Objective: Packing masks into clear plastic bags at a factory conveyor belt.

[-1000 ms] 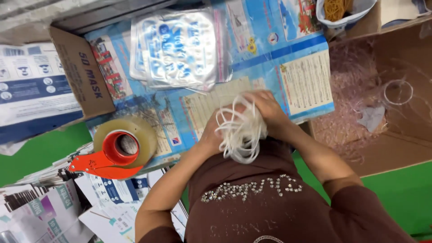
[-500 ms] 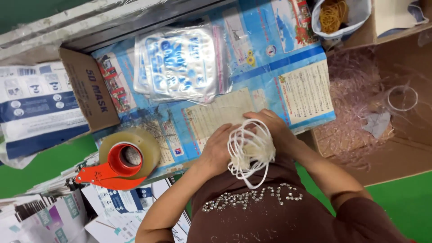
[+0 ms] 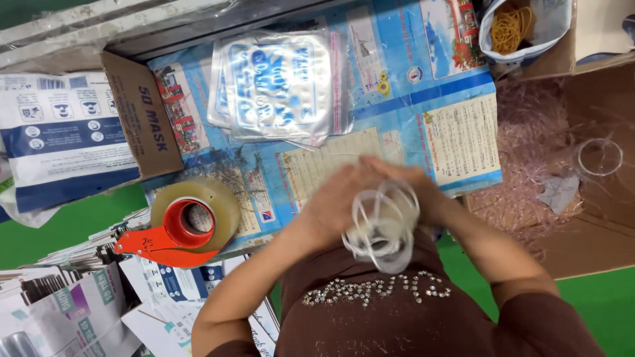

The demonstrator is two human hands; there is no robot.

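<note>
Both my hands meet close to my chest over the near edge of a blue printed sheet [image 3: 423, 86]. My left hand [image 3: 334, 198] and my right hand [image 3: 433, 192] are closed around one bundle of white elastic loops [image 3: 383, 231], which hangs down between them toward my brown top. A stack of clear plastic pouches with blue print [image 3: 278, 86] lies on the sheet beyond my hands. To the left of my left forearm sits a roll of clear tape in a red dispenser [image 3: 185, 225].
A brown cardboard box flap [image 3: 142, 119] and blue-and-white packs [image 3: 59, 139] are at the left. An open carton with pink shredded strands [image 3: 529, 172] is at the right, a bag of rubber bands [image 3: 512, 26] at the back right. Flat printed cartons [image 3: 66, 304] are piled at the lower left.
My hands have drawn the white loop bundle a little nearer my chest and wrapped more tightly around it. The view has shifted slightly.
</note>
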